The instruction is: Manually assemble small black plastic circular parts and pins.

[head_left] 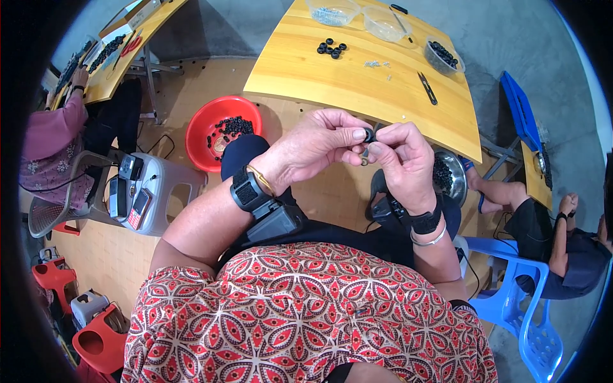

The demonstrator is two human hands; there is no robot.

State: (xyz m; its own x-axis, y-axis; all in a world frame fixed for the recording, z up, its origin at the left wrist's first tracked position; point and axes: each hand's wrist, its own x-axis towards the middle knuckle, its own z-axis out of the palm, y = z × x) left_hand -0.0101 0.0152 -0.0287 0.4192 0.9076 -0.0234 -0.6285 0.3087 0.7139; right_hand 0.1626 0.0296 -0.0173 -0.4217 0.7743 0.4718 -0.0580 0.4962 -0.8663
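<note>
A small black part [369, 135] between the two hands, nearer the left.
In the head view, the left hand [319, 143] pinches the part at its thumb tip, so it lies just right of that hand. The right hand [407, 159] has its fingertips drawn narrow just beside it; whether they hold anything cannot be told. The part's long axis is unclear. Beyond stands the wooden table [300, 76] with loose black pieces [332, 48].
</note>
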